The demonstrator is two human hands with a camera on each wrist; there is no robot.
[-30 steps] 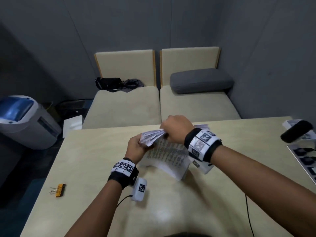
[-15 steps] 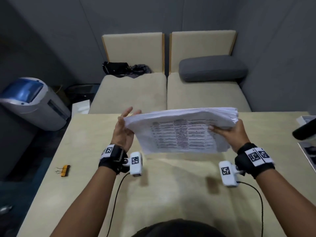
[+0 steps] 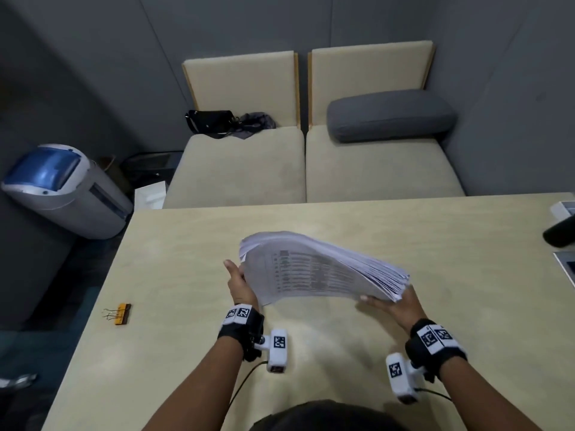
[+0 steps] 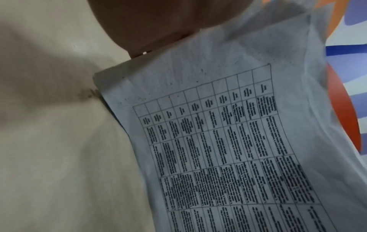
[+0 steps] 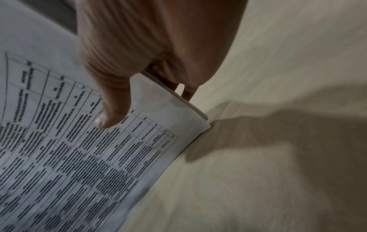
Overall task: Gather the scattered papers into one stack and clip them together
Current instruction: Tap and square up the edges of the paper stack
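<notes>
I see the stack of papers [image 3: 323,272] held above the middle of the table [image 3: 174,244], tilted, with its printed tables facing me. The left hand [image 3: 241,286] is against the left edge of the stack; the fingers are mostly hidden behind the sheets, so I cannot tell if they are curled around it or only pressing flat. The right hand [image 3: 395,306] grips the stack at its right lower corner: in the right wrist view the thumb [image 5: 113,108] lies on the top sheet and the other fingers [image 5: 188,92] come under the edge, so it pinches the papers. In the left wrist view the near corner of the stack seems to touch the table, but the picture is blurred and I am not sure. The orange binder clip [image 3: 122,313] lies on the table well to the left of the stack, near the left table edge, apart from both hands. Behind the table, beyond the stack, stands a beige sofa [image 3: 236,169] with a grey cushion [image 3: 389,115] on it.
</notes>
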